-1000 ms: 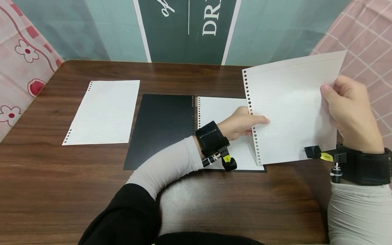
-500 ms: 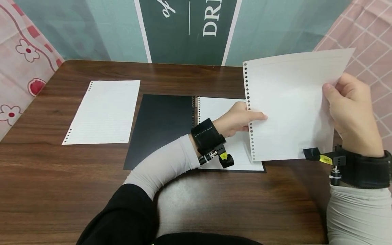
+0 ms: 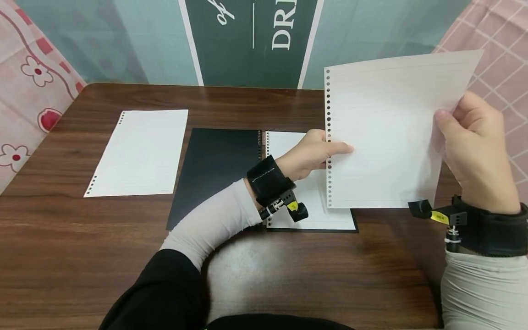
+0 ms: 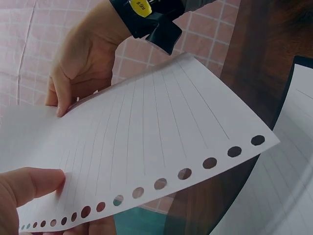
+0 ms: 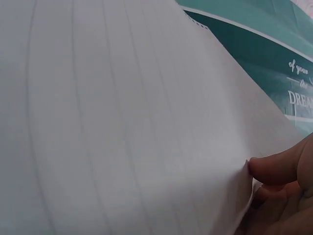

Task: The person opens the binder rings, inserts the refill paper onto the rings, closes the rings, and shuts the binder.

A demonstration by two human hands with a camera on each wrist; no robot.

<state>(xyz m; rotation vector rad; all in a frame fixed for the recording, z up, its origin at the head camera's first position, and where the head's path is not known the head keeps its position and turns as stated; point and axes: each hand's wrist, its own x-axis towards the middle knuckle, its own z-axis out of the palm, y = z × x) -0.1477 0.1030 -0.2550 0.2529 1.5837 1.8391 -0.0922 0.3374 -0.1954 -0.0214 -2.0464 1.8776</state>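
A lined loose-leaf sheet (image 3: pixel 383 128) with a row of punched holes down its left side is held up between both hands. My left hand (image 3: pixel 309 153) pinches the holed edge, thumb on the front and fingers behind. At the opposite edge my right hand (image 3: pixel 478 146) grips the paper between thumb and fingers; the right wrist view shows the thumb (image 5: pixel 279 166) pressing there. Below the raised sheet, an open black binder (image 3: pixel 220 169) lies on the table with white lined paper (image 3: pixel 313 215) on its right side. The held sheet and left hand hide part of that paper.
Another hole-punched sheet (image 3: pixel 138 153) lies flat at the left of the brown wooden table (image 3: pixel 123 256). A green printed cloth (image 3: pixel 255 46) hangs behind the table, with pink patterned cloths (image 3: pixel 33 91) at the sides.
Both hands keep their hold on the sheet. It has risen and tilted more upright, its holed edge shifting slightly left together with my left hand. More of the binder's lower paper shows.
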